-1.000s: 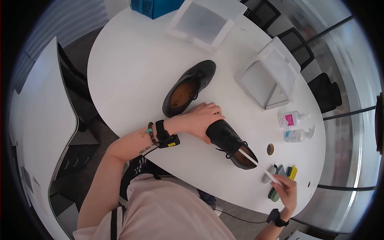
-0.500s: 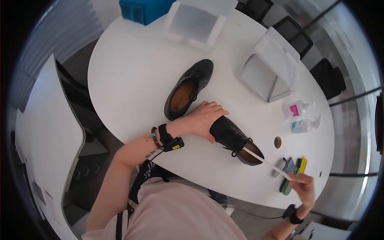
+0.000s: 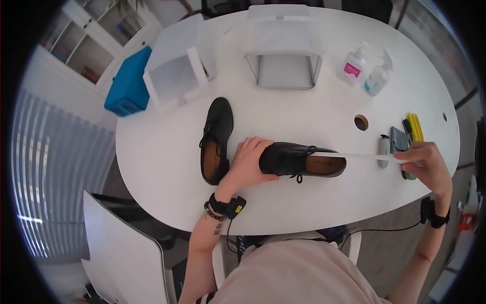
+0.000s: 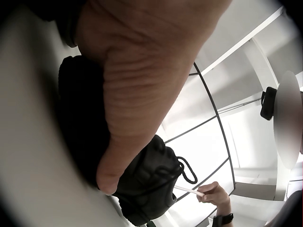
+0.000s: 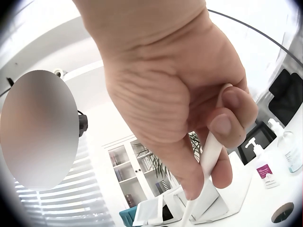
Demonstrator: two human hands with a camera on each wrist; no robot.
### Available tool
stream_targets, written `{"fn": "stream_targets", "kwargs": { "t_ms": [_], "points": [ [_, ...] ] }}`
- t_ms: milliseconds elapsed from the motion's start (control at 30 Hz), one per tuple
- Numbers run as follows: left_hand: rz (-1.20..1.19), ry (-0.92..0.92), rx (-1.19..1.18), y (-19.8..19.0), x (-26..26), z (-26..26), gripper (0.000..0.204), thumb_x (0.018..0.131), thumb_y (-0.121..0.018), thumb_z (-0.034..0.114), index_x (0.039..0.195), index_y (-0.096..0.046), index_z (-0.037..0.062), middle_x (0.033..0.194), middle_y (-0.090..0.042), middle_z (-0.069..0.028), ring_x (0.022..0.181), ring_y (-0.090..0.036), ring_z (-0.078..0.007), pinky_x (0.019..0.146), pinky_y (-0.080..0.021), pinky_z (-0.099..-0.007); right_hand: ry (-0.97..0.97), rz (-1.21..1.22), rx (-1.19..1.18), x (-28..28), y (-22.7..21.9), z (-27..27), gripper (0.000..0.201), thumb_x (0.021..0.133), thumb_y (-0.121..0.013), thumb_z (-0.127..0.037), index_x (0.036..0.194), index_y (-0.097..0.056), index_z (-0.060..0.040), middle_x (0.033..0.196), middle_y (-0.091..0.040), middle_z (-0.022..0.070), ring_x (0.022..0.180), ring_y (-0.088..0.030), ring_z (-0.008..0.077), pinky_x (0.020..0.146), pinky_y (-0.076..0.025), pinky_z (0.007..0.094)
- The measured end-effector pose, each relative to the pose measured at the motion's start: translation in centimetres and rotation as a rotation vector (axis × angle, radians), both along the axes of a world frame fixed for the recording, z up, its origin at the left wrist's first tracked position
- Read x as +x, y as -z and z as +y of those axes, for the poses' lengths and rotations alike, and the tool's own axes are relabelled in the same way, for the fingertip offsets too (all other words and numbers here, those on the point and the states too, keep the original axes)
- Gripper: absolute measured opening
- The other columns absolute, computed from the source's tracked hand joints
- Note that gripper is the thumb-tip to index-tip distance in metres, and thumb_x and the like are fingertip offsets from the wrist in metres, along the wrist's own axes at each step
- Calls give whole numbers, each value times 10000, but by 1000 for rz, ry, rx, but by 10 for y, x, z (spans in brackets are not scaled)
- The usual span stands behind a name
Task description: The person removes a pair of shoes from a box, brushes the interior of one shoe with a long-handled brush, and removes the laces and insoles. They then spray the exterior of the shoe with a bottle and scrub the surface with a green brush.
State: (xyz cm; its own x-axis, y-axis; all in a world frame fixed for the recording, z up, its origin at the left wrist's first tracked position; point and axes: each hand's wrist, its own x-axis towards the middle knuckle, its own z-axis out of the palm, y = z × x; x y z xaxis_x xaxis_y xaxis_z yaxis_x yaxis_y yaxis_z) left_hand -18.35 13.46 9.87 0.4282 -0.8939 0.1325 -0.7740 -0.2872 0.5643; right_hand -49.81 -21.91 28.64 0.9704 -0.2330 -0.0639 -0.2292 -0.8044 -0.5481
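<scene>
Over the toe of a black lace-up shoe, my left hand grips it, thumb along the near side in the left wrist view. This shoe's opening, with a brown insole, faces right. My right hand pinches a slim white stick between thumb and fingers; the handle runs through the hand in the right wrist view. The stick's far end reaches into the shoe's opening, near the laces, its tip hidden. A matching black shoe stands just left of my left hand, toe pointing away.
Two translucent boxes and a blue case stand at the back. Pump bottles are at back right. A grey cloth, yellow item and grey tube lie by my right hand. The table has a round hole.
The head view has turned, so the table and shoes appear rotated. Both hands keep their holds; the white stick stays in the shoe's opening.
</scene>
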Motion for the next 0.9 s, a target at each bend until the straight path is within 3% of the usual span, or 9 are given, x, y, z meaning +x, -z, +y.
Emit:
{"fn": "stream_targets", "kwargs": {
  "t_ms": [100, 167, 300, 400, 533, 633, 767, 900],
  "points": [
    [-13, 0, -49, -3, -3, -1, 940, 597, -1050, 348, 1407, -650, 90, 1399, -616, -88, 1354, -545, -331, 1174, -406, -474, -41, -67, -59, 16, 25, 35, 368, 810, -838, 66, 1163, -829, -37, 796, -648, 150, 703, -624, 310, 662, -471, 425],
    [-19, 8, -46, 0, -5, -2, 935, 603, -1049, 339, 1411, -650, 89, 1407, -623, -89, 1357, -552, -331, 1177, -408, -475, -104, -101, 66, 20, 38, 47, 349, 816, -839, 41, 1158, -824, -25, 796, -643, 163, 711, -631, 327, 667, -472, 447],
    [-23, -6, -27, -2, -5, -2, 920, 615, -1051, 311, 1417, -655, 91, 1414, -647, -96, 1355, -575, -332, 1180, -419, -468, -86, -111, -156, -2, -9, 17, 311, 810, -842, -5, 1120, -836, -9, 751, -698, 164, 696, -649, 322, 645, -478, 432],
    [-33, -28, -12, -8, -9, -5, 916, 615, -1052, 303, 1413, -656, 90, 1408, -660, -96, 1345, -586, -332, 1175, -428, -461, 45, -46, -180, -17, -27, -10, 311, 765, -858, -30, 1076, -852, -21, 749, -725, 151, 693, -664, 303, 646, -492, 408],
    [-9, -25, -10, -4, -9, -4, 916, 613, -1053, 301, 1410, -658, 87, 1402, -664, -98, 1346, -584, -333, 1177, -429, -457, -41, -197, -157, 7, 14, 20, 288, 809, -879, -56, 1095, -860, -76, 771, -696, 126, 706, -663, 301, 648, -492, 435],
    [2, -21, -5, -2, -7, -5, 919, 615, -1052, 296, 1416, -656, 82, 1389, -672, -100, 1345, -583, -334, 1176, -429, -457, -98, -181, -133, 20, 42, 44, 293, 818, -893, -63, 1108, -860, -85, 763, -670, 120, 707, -652, 297, 645, -483, 435],
    [-1, -20, -23, -4, -7, -4, 931, 591, -1062, 238, 1416, -660, 87, 1378, -682, -105, 1332, -592, -346, 1162, -455, -461, -118, -233, -165, 11, 17, 29, 327, 781, -908, -53, 1103, -861, -84, 753, -668, 120, 688, -646, 297, 645, -479, 430],
    [-13, -37, -11, -8, -9, -5, 926, 592, -1060, 236, 1413, -659, 86, 1378, -679, -109, 1334, -591, -350, 1167, -447, -461, -7, -31, -180, -1, -10, 13, 352, 744, -910, -31, 1090, -866, -82, 740, -664, 114, 679, -657, 300, 640, -478, 429]
  ]
}}
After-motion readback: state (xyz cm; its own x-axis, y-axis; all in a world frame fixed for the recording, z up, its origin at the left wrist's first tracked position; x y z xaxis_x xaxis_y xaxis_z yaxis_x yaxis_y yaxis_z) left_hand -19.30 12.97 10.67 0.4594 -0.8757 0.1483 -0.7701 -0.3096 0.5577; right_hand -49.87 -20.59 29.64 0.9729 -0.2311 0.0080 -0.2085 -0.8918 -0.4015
